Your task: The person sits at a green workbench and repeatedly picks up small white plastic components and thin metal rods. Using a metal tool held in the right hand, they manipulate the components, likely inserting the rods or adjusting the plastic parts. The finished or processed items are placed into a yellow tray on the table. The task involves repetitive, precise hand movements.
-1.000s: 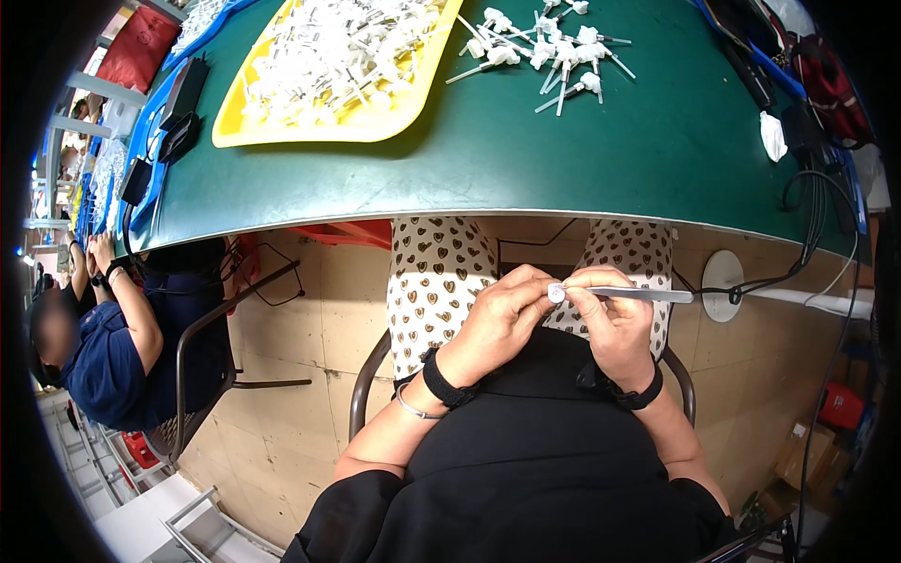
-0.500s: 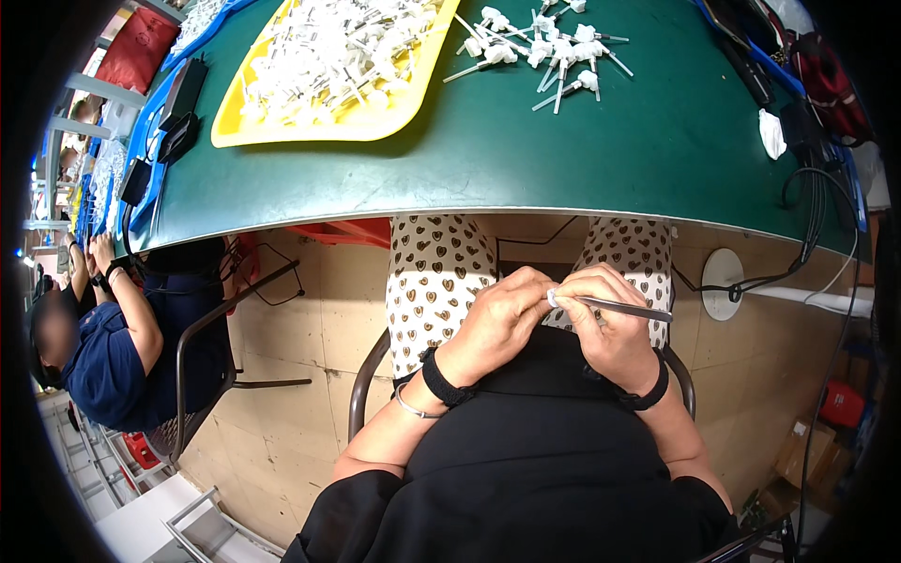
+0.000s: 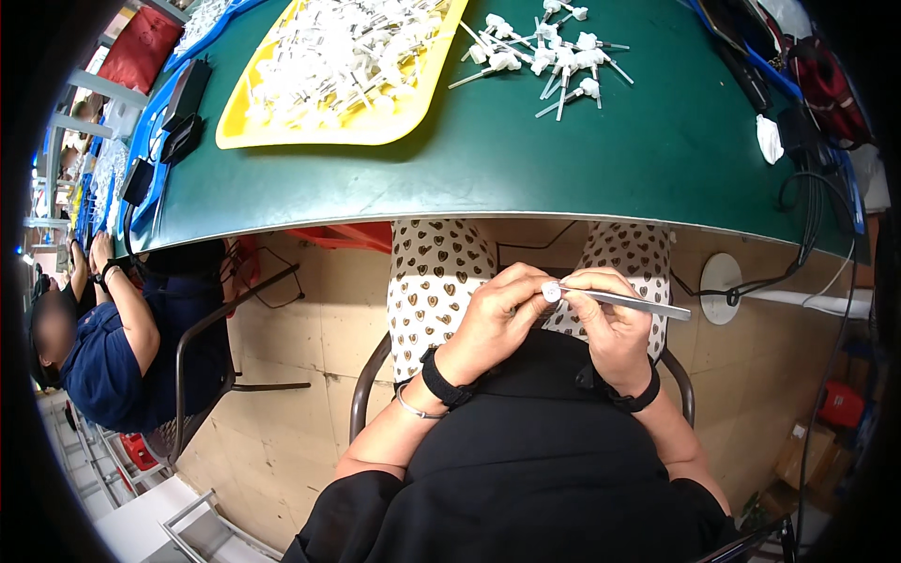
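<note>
Over my lap, my left hand (image 3: 507, 314) is closed, pinching a small white round plastic piece (image 3: 552, 292) between thumb and fingertips. My right hand (image 3: 608, 319) grips metal tweezers (image 3: 638, 303); their tips touch or nearly touch the white piece, and the broad end points right. On the green table beyond, a yellow tray (image 3: 394, 127) carries a heap of white plastic parts (image 3: 338, 61) with thin clear tubes. Several similar parts (image 3: 563, 61) lie loose to the right of the tray.
The green table's (image 3: 526, 169) front edge runs above my knees. On the right lie a crumpled white tissue (image 3: 770, 138) and black cables (image 3: 815, 216). Black boxes (image 3: 184, 103) sit at the left. A person in dark blue (image 3: 113, 357) sits on my left.
My right hand has tilted the tweezers, and their broad end now sits farther right. The white piece has turned, showing its round face. My hands stay close together.
</note>
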Available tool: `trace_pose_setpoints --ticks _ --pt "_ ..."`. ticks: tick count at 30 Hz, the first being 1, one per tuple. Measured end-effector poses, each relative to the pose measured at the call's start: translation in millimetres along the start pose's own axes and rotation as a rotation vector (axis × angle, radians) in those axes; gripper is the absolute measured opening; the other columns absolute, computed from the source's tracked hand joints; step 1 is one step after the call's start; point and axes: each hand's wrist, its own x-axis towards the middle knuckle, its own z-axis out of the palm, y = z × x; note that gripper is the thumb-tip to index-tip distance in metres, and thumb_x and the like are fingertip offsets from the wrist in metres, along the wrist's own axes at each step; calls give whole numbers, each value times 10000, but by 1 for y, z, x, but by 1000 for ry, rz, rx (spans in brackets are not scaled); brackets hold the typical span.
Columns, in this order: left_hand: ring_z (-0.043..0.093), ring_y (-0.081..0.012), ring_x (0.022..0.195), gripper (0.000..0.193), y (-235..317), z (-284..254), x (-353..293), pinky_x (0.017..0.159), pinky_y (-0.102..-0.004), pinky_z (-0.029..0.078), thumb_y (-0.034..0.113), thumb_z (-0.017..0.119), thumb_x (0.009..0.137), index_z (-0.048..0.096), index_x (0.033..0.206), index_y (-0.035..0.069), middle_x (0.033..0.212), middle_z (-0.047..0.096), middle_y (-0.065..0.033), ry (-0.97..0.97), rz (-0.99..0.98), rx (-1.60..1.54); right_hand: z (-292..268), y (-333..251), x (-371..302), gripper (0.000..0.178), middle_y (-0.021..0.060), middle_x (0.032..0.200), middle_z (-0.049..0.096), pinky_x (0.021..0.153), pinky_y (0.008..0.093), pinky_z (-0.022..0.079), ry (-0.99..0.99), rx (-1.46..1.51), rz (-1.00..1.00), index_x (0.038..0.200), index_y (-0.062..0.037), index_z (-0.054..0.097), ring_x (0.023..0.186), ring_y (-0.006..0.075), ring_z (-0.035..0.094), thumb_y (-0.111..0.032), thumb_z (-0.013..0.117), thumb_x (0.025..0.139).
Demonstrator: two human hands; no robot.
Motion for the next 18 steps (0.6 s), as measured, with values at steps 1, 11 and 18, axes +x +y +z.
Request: trace_pose_setpoints --ticks 1,11,18 --pt "693 -226 852 123 1 1 0 741 -310 559 -4 697 911 711 1030 -32 985 703 -126 -3 1 0 0 1 0 108 103 974 691 708 267 530 4 -2 -9 1023 24 702 819 153 658 -8 702 921" --pt "694 -230 847 126 1 2 0 739 -313 558 3 700 912 711 1030 -40 976 703 -132 -13 8 18 1 3 0 87 95 969 694 715 272 525 10 3 -14 1012 22 701 814 156 654 -8 688 931" --pt "695 -228 851 123 2 1 0 742 -313 559 5 702 912 713 1026 -41 978 705 -131 -16 1 27 0 4 -1 91 94 967 693 721 269 522 14 7 2 1021 21 695 825 152 650 -8 685 936"
